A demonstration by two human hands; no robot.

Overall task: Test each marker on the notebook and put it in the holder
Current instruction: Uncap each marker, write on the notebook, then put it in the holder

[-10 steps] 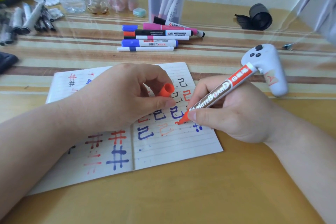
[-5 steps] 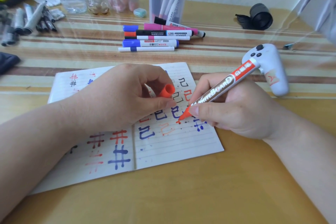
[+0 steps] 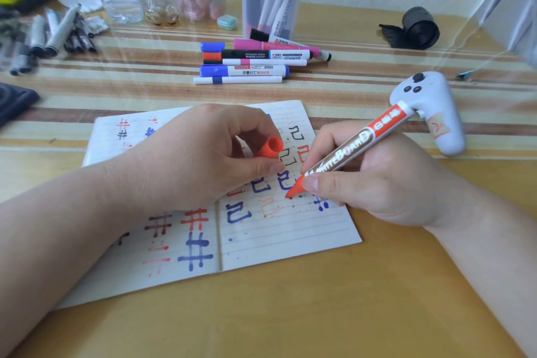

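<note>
Testing is in progress: the right hand (image 3: 374,180) grips the uncapped red whiteboard marker (image 3: 351,151), tip touching the open lined notebook (image 3: 284,235). The left hand (image 3: 203,157) pinches its red cap (image 3: 268,148). Next requirement, probably: recap, then transfer to the clear plastic holder (image 3: 271,6).

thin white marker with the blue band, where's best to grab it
Probably pinch the thin white marker mid-barrel, right of its blue band, coming from above and the near side: it lies flat, crosswise, with the blue-capped white marker close behind it.
</note>
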